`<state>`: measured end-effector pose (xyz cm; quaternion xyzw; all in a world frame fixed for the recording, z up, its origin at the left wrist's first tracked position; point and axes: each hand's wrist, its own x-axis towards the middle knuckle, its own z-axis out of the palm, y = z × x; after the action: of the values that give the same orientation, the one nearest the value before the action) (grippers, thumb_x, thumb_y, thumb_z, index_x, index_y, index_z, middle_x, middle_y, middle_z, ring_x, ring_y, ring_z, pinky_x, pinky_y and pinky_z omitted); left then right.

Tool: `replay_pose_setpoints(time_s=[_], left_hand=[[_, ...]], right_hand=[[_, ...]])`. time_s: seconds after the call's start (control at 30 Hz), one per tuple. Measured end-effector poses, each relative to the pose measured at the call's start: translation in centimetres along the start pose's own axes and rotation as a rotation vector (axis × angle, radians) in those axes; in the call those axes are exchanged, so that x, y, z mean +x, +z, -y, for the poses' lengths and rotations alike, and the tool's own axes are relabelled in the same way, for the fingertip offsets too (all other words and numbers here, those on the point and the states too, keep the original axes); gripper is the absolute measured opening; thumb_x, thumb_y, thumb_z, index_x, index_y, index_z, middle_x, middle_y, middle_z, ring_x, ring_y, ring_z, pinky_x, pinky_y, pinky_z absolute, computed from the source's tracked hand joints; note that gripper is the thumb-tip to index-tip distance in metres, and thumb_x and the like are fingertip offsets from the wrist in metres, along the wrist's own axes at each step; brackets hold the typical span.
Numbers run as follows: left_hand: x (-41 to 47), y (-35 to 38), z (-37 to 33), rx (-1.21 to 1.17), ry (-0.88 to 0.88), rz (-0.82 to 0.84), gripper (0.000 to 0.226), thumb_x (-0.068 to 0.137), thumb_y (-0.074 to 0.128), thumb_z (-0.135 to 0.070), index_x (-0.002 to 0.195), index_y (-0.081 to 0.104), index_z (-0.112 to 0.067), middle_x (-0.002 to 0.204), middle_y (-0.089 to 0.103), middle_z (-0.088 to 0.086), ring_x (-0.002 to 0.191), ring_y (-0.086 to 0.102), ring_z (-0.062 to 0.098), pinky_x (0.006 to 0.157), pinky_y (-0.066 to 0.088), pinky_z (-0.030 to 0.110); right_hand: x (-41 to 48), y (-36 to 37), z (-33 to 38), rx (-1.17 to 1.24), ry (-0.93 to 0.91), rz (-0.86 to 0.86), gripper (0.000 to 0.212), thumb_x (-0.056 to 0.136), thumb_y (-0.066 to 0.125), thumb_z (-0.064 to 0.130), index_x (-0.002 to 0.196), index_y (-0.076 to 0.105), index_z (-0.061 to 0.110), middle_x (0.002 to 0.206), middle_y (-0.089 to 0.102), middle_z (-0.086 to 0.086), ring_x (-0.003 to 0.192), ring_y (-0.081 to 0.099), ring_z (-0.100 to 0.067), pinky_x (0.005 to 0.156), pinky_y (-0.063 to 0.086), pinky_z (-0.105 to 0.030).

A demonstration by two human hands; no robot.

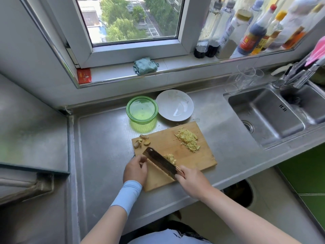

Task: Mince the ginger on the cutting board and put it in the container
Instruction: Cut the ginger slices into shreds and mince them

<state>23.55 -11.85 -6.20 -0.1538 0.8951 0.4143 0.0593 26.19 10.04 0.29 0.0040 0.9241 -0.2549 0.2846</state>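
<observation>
A wooden cutting board (184, 152) lies on the steel counter. A pile of shredded ginger (187, 139) sits at its far right, and a smaller heap of ginger (170, 158) lies just right of the cleaver (159, 161). Brown ginger trimmings (141, 141) lie at the board's far left corner. My right hand (191, 182) grips the cleaver's handle, the blade angled across the board. My left hand (135, 169) rests at the board's left edge, fingers curled beside the blade's flat side. A green round container (142, 110) stands behind the board.
A white plate (175, 105) sits beside the container. A double steel sink (267, 115) lies to the right, with glasses (246, 76) behind it. Sauce bottles (253, 32) line the windowsill; a green cloth (145, 65) lies there too. A bin opening (241, 192) is below the counter.
</observation>
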Motion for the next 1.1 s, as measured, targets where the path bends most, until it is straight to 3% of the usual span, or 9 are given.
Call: replay_pose_setpoints(time_s=[0.17, 0.27, 0.4, 0.63, 0.77, 0.83, 0.97, 1.1], left_hand=[[0.6, -0.8, 0.5, 0.058, 0.031, 0.039, 0.021, 0.093, 0.057, -0.015, 0.105, 0.071, -0.023, 0.102, 0.068, -0.003, 0.088, 0.06, 0.015, 0.08, 0.047, 0.023], [0.7, -0.5, -0.1, 0.085, 0.06, 0.086, 0.021, 0.091, 0.058, -0.016, 0.105, 0.07, -0.025, 0.102, 0.065, -0.006, 0.095, 0.06, 0.017, 0.086, 0.051, 0.03], [1.2, 0.1, -1.3, 0.124, 0.064, 0.112, 0.022, 0.09, 0.057, -0.015, 0.105, 0.069, -0.025, 0.1, 0.064, -0.008, 0.099, 0.058, 0.018, 0.087, 0.05, 0.031], [2.8, 1.2, -2.2, 0.247, -0.059, -0.075, 0.023, 0.093, 0.054, -0.011, 0.108, 0.071, -0.014, 0.122, 0.062, 0.005, 0.119, 0.048, 0.026, 0.096, 0.046, 0.038], [2.0, 3.3, -3.3, 0.285, -0.114, -0.129, 0.023, 0.092, 0.057, -0.009, 0.108, 0.074, -0.011, 0.12, 0.058, 0.006, 0.119, 0.048, 0.026, 0.094, 0.045, 0.034], [1.6, 4.8, -4.1, 0.269, -0.098, -0.147, 0.026, 0.088, 0.059, -0.004, 0.106, 0.075, -0.01, 0.115, 0.06, 0.009, 0.113, 0.051, 0.03, 0.093, 0.042, 0.029], [0.9, 6.8, -6.6, 0.124, 0.017, -0.016, 0.032, 0.089, 0.061, -0.003, 0.117, 0.072, -0.012, 0.109, 0.067, 0.006, 0.107, 0.06, 0.024, 0.095, 0.037, 0.017], [1.0, 5.2, -7.1, -0.082, -0.192, -0.259, 0.028, 0.09, 0.06, -0.004, 0.107, 0.076, -0.018, 0.108, 0.073, -0.001, 0.1, 0.066, 0.02, 0.088, 0.041, 0.015]], right_hand=[[1.3, -1.0, -0.9, 0.032, 0.068, -0.031, 0.024, 0.1, 0.048, 0.041, 0.08, 0.048, 0.028, 0.076, 0.062, 0.002, 0.071, 0.057, -0.019, 0.058, 0.039, -0.034], [2.6, -2.9, -2.3, 0.015, 0.103, -0.103, 0.022, 0.1, 0.048, 0.042, 0.083, 0.053, 0.028, 0.079, 0.062, 0.004, 0.074, 0.058, -0.018, 0.063, 0.043, -0.033], [4.2, -5.1, -3.3, -0.029, 0.143, -0.14, 0.026, 0.098, 0.048, 0.042, 0.076, 0.046, 0.029, 0.081, 0.06, 0.002, 0.081, 0.057, -0.027, 0.067, 0.045, -0.036], [4.2, -4.8, -3.1, -0.053, -0.03, 0.046, 0.027, 0.097, 0.05, 0.043, 0.074, 0.044, 0.031, 0.075, 0.056, 0.009, 0.072, 0.052, -0.014, 0.055, 0.034, -0.03], [6.1, -6.5, -5.1, 0.024, -0.005, 0.03, 0.018, 0.097, 0.048, 0.043, 0.091, 0.058, 0.029, 0.089, 0.065, 0.007, 0.087, 0.06, -0.023, 0.073, 0.048, -0.036], [7.1, -7.7, -5.9, 0.02, 0.006, -0.008, 0.018, 0.098, 0.048, 0.041, 0.09, 0.057, 0.027, 0.09, 0.064, 0.004, 0.088, 0.057, -0.025, 0.072, 0.046, -0.036], [7.7, -8.2, -5.9, 0.048, -0.009, -0.024, 0.02, 0.099, 0.048, 0.042, 0.102, 0.061, 0.028, 0.099, 0.067, -0.001, 0.094, 0.06, -0.028, 0.075, 0.046, -0.036], [6.5, -6.7, -4.4, 0.244, -0.016, 0.032, 0.023, 0.101, 0.049, 0.04, 0.091, 0.059, 0.022, 0.087, 0.064, 0.003, 0.082, 0.059, -0.016, 0.073, 0.048, -0.034]])
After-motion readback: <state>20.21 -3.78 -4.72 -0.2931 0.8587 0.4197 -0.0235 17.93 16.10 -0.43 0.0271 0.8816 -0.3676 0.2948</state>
